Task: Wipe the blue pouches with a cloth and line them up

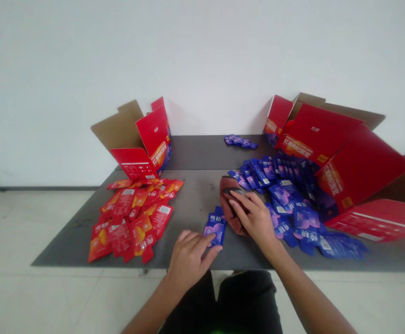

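Note:
A blue pouch (217, 222) with white characters lies near the front of the grey table, its spout end pointing away from me. My left hand (190, 255) has its thumb and fingers on the near end of this pouch. Bunched in my right hand (256, 218) is a reddish-brown cloth (227, 211) with a dark patch on top, just right of the pouch. The cloth's underside is hidden. A heap of blue pouches (287, 195) spreads to the right of my right hand. Red pouches (133, 213) are piled to the left of my left hand.
An open red carton (154, 132) stands at the back left of the table (195, 157). Two more open red cartons, a rear one (308, 132) and a nearer one (358, 171), stand at the right. Several blue pouches (240, 141) lie at the back by the wall.

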A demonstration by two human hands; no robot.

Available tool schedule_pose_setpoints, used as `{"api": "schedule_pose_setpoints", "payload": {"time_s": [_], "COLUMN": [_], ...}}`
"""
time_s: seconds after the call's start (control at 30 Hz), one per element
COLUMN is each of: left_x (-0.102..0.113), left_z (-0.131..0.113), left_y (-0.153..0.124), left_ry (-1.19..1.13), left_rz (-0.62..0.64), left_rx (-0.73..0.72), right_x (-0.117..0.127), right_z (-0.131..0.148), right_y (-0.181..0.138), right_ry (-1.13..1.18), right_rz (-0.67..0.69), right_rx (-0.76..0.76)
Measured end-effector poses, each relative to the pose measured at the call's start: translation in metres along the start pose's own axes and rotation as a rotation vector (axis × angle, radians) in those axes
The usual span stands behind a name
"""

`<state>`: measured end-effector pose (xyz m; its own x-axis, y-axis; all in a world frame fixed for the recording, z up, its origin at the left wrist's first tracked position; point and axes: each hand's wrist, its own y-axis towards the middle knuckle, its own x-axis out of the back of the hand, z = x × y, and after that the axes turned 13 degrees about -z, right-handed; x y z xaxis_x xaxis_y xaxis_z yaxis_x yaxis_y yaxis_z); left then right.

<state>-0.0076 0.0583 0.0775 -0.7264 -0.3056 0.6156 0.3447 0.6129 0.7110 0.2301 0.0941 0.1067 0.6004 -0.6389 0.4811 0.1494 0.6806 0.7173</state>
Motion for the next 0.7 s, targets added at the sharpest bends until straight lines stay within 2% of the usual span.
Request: {"api": "schedule_pose_setpoints", "payload": {"time_s": [0.13,0.27,0.43,0.53,0.6,0.7], "left_x": [-0.02,-0.045,-0.06,-0.061,-0.055,-0.034], "left_z": [0.012,0.016,0.024,0.033,0.033,0.022], "left_y": [0.04,0.062,0.067,0.071,0.077,0.086], "left_ry": [0.25,0.341,0.039,-0.062,-0.117,-0.255], "left_rz": [0.112,0.302,0.4,0.408,0.393,0.287], "left_rx": [0.208,0.298,0.481,0.507,0.501,0.459], "right_x": [0.023,0.029,0.028,0.027,0.027,0.027], "right_z": [0.003,0.002,-0.002,-0.005,-0.007,-0.007], "right_y": [-0.042,-0.078,-0.094,-0.095,-0.095,-0.097], "right_ry": [0.078,0.123,0.14,0.157,0.165,0.166], "right_rz": [-0.132,-0.207,-0.242,-0.246,-0.249,-0.26], "right_rx": [-0.17,-0.265,-0.286,-0.287,-0.291,-0.296]}}
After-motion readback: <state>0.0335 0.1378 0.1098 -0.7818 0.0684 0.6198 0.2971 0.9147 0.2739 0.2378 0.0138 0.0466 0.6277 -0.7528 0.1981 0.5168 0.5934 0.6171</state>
